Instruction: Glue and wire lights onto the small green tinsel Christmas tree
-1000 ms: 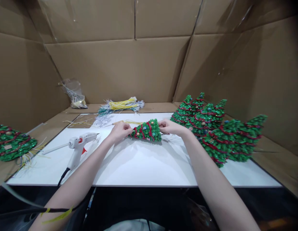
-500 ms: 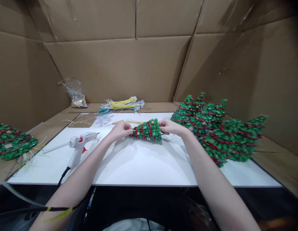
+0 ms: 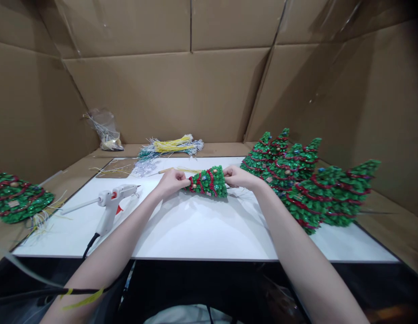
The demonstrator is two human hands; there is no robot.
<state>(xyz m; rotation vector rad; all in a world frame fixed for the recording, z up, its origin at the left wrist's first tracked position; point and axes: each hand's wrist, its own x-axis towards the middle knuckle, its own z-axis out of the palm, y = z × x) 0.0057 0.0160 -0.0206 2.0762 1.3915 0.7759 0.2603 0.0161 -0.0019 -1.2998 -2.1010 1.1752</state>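
Observation:
A small green Christmas tree [image 3: 208, 181] with red garland and little beads lies on its side just above the white board [image 3: 202, 229]. My left hand [image 3: 171, 182] pinches its narrow tip on the left. My right hand [image 3: 238, 176] grips its wide base on the right. Both forearms reach in from the bottom of the view.
A white hot glue gun [image 3: 111, 203] lies on the board at the left, its cord running off the front edge. Several finished green trees [image 3: 306, 184] stand at the right. Another tree [image 3: 16, 201] lies far left. Yellow and silver wire bundles [image 3: 170, 147] and a plastic bag [image 3: 106, 130] sit at the back. Cardboard walls surround everything.
Both hands and the tree have barely shifted; the tree sits slightly higher and further right in view, partly from a small head movement.

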